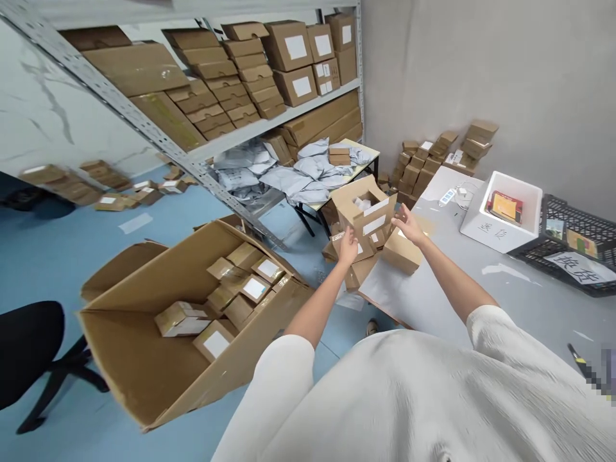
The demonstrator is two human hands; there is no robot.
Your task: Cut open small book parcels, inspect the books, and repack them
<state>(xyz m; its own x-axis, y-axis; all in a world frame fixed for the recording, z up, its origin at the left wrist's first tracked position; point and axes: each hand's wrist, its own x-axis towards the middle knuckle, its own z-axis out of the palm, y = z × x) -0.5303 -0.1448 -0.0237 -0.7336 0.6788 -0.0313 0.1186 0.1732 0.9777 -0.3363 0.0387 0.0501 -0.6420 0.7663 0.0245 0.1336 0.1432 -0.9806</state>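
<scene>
Both hands are at an open cardboard box (356, 204), whose top flap stands up and whose near side bears white labels. White pieces show inside it, too small to name. My left hand (348, 247) grips its lower left corner with the thumb on the near face. At its right edge is my right hand (408, 226), fingers curled against the cardboard. Just below that hand, a smaller closed carton (400, 251) rests on the corner of the grey table (452, 276). More cartons sit beneath the held box, partly hidden by it.
A large open carton (139, 366) with several small boxes stands on the floor to the left. Metal shelving (289, 115) carries stacked boxes. Grey mailing bags (312, 173) cover a small table. A white foam box (495, 228) and a black crate (577, 224) sit at right.
</scene>
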